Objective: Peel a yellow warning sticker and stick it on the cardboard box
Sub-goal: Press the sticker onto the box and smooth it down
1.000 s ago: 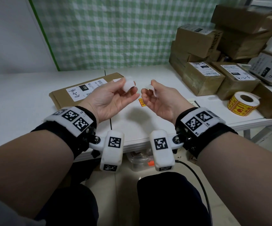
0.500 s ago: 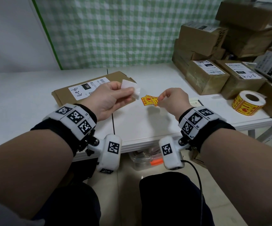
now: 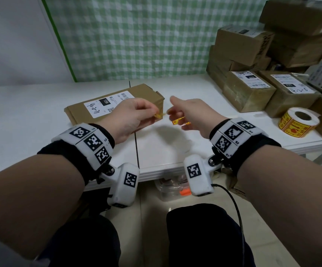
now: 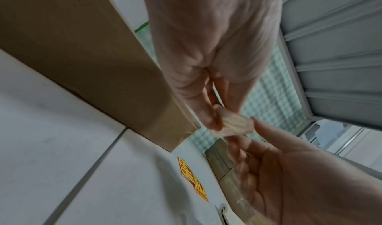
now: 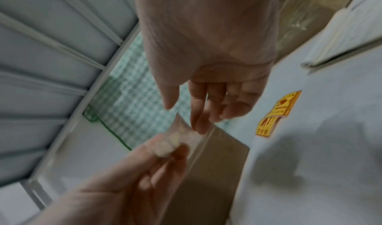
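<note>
left hand (image 3: 129,116): pinching yellow warning sticker (image 3: 159,115)
right hand (image 3: 191,114): fingers loose, just beside sticker
cardboard box (image 3: 115,105): directly behind left hand, long axis toward table's far right

Soft, even indoor light fills the head view, fairly dim, without glare. Beneath the right hand (image 3: 193,114) a diffuse shadow (image 3: 171,137) spreads on the white table (image 3: 21,116), so light falls from above. Wide-angle distortion bends the cardboard boxes (image 3: 283,35) at two o'clock and swells the forearms at the lower edge. Both wrist views are darker, grainy and smeared by motion; fingers and the background at twelve o'clock lack sharp focus.
</note>
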Motion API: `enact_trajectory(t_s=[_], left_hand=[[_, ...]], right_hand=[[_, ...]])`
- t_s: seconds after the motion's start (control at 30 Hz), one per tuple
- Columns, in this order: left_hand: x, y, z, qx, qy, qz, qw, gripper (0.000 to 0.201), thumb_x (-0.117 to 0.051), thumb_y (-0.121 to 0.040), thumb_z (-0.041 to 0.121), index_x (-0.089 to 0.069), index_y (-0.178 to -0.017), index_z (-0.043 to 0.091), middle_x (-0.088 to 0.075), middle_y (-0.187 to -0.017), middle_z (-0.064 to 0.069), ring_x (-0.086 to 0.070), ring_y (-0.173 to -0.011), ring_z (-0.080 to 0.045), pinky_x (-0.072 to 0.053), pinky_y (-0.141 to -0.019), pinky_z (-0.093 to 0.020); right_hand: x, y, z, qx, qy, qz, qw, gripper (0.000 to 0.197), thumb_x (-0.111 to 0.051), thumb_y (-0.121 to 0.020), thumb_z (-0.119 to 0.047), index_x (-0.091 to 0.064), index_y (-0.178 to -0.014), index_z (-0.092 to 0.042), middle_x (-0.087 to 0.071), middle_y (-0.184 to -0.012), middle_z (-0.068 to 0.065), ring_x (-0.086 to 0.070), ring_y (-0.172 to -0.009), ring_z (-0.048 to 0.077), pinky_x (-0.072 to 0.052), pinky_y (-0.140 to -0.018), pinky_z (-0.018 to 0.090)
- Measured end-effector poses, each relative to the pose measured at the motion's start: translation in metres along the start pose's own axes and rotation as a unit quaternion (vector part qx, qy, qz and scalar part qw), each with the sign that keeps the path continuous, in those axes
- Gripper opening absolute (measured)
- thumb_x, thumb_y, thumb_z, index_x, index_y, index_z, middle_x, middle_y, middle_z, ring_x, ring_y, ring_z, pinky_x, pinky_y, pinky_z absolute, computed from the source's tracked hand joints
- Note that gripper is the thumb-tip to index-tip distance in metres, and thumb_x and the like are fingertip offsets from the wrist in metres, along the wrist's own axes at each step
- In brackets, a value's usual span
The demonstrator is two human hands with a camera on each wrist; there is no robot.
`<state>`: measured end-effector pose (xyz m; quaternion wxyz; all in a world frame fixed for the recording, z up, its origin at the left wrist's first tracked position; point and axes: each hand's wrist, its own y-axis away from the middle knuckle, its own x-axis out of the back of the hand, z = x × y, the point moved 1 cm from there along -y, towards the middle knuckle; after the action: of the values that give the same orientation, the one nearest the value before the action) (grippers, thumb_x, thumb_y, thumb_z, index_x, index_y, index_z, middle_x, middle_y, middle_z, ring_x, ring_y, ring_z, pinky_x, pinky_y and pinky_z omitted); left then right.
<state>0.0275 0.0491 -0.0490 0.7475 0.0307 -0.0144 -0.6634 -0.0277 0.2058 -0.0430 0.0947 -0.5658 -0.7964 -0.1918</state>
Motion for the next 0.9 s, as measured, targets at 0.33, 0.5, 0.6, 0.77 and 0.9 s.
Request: enact_trajectory(t_s=[0.33, 0.5, 0.6, 0.77, 0.9], left_hand=[[0.011, -0.003, 0.002, -0.108, -0.229, 0.061, 0.966, 0.035, -0.06, -0.077, -0.009, -0.06, -0.077, 0.026, -0.064, -0.096, -0.001, -0.062, -0.079, -0.015, -0.05, -0.075, -0.022], [0.018, -0.008, 0.003, -0.135, -0.393, 0.136, 0.899, 0.027, -0.059, -0.079, 0.001, -0.065, -0.098, 0.019, -0.06, -0.099, 0.007, -0.053, -0.091, -0.009, -0.038, -0.079, -0.018], [0.017, -0.009, 0.007, -0.153, -0.407, 0.142, 0.889, 0.027, -0.058, -0.078, 0.0, -0.066, -0.099, 0.015, -0.061, -0.092, 0.008, -0.052, -0.086, -0.006, -0.032, -0.07, -0.009], [0.014, -0.014, 0.004, -0.161, -0.435, 0.121, 0.877, 0.032, -0.055, -0.077, -0.001, -0.065, -0.103, 0.015, -0.061, -0.094, 0.006, -0.055, -0.09, -0.01, -0.038, -0.077, -0.02], [0.019, -0.018, -0.002, -0.144, -0.43, 0.115, 0.884, 0.029, -0.06, -0.077, -0.001, -0.064, -0.103, 0.012, -0.061, -0.091, 0.003, -0.053, -0.082, -0.011, -0.04, -0.072, -0.02]], right_hand=[[-0.015, 0.0, -0.01, -0.05, -0.05, -0.035, 0.997, 0.011, -0.065, -0.08, 0.0, -0.065, -0.09, -0.003, -0.056, -0.07, 0.007, -0.048, -0.054, 0.011, -0.044, -0.051, 0.019], [-0.022, -0.007, -0.008, -0.05, -0.043, 0.0, 0.998, 0.013, -0.06, -0.079, 0.006, -0.062, -0.078, -0.007, -0.055, -0.073, 0.008, -0.047, -0.055, 0.013, -0.046, -0.049, 0.02], [-0.03, -0.01, -0.006, -0.057, -0.097, 0.0, 0.994, 0.006, -0.06, -0.083, -0.006, -0.058, -0.082, -0.011, -0.054, -0.077, 0.006, -0.049, -0.059, 0.014, -0.049, -0.048, 0.019], [-0.039, -0.013, -0.007, -0.04, -0.097, -0.028, 0.994, 0.031, -0.067, -0.08, -0.043, -0.062, -0.092, -0.015, -0.059, -0.083, 0.002, -0.053, -0.071, 0.015, -0.047, -0.06, 0.023], [-0.04, -0.014, -0.006, -0.015, -0.074, -0.022, 0.997, 0.016, -0.071, -0.081, -0.017, -0.059, -0.071, -0.014, -0.059, -0.073, 0.006, -0.05, -0.057, 0.013, -0.045, -0.05, 0.019]])
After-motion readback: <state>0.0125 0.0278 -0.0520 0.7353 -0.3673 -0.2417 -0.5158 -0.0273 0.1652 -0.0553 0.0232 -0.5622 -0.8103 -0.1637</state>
